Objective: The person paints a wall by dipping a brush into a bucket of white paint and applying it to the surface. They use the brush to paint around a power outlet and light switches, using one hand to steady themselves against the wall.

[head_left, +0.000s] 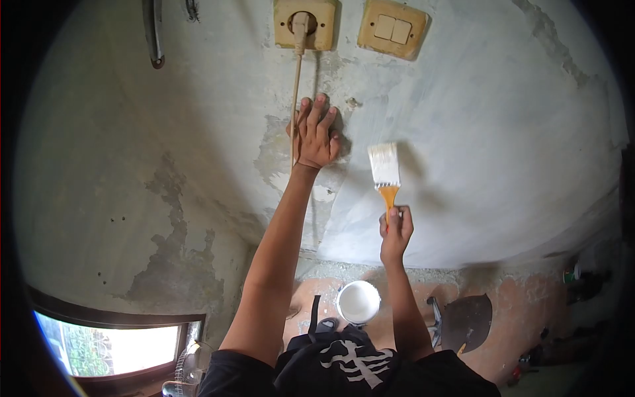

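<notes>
You are pressing your left hand [316, 135] flat against the patchy grey wall [496, 132], with its fingers [320, 109] lying slightly spread and pointing up toward the socket [305, 23]. A pale cord [296, 86] is hanging from the plug in that socket and running down along the thumb edge of the hand. Whether the thumb is touching it cannot be told. A double switch [393, 28] is sitting just to the right of the socket.

You are holding a paintbrush [385, 173] upright in your right hand [395, 233], lower on the wall and to the right of the left hand. The fingers [394, 215] of this hand are closing around the bottom of the orange handle. The white bristles are pointing up and lying against or just in front of the wall, on a smoother, lighter patch of it.

Below, between your two forearms, a round white bucket [358, 302] is standing on the reddish floor [522, 311] near the foot of the wall, with white showing inside it. A dark shovel blade [467, 321] is lying on the floor to the right of the bucket, apart from it. At the lower left a bright window [112, 347] is showing greenery outside, and part of a fan [188, 367] is standing just beside it.
</notes>
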`<action>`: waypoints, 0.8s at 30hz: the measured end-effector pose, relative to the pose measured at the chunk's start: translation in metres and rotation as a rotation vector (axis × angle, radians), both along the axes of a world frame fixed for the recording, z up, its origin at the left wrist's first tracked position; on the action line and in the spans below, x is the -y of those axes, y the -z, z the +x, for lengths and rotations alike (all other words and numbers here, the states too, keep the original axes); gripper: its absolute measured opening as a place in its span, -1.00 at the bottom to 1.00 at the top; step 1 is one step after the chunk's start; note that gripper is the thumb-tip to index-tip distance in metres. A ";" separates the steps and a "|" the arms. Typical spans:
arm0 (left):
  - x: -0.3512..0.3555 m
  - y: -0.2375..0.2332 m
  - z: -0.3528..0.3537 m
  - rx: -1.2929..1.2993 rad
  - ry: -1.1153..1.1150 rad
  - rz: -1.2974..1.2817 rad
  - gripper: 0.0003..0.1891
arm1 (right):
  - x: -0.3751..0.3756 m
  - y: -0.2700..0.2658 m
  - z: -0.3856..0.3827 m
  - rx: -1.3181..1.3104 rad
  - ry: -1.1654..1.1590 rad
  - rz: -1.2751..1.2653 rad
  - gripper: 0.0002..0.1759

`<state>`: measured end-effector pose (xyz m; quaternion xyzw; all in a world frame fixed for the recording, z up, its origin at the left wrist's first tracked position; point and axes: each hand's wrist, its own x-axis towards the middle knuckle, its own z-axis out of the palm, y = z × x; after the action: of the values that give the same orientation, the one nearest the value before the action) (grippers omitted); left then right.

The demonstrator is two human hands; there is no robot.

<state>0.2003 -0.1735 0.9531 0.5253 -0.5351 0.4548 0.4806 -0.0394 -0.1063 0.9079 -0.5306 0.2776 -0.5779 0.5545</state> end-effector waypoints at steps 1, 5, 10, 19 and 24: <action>0.000 0.000 0.001 0.025 -0.005 0.017 -0.54 | 0.006 -0.009 0.002 0.027 -0.005 -0.035 -0.78; 0.002 0.000 0.000 0.031 -0.019 -0.002 -0.54 | 0.022 -0.019 0.021 -0.021 0.007 -0.055 -0.78; 0.002 0.002 0.003 0.027 -0.020 0.014 -0.53 | 0.008 0.056 0.029 -0.076 -0.067 0.160 -0.75; 0.004 0.001 0.003 0.021 -0.036 0.021 -0.54 | -0.019 0.120 0.024 -0.110 -0.003 0.172 -0.74; 0.002 0.000 0.000 0.020 -0.013 0.000 -0.56 | 0.004 0.088 0.034 -0.254 0.100 -0.067 -0.78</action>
<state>0.2001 -0.1754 0.9533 0.5241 -0.5364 0.4634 0.4720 -0.0057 -0.1099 0.8197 -0.6035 0.3521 -0.5417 0.4674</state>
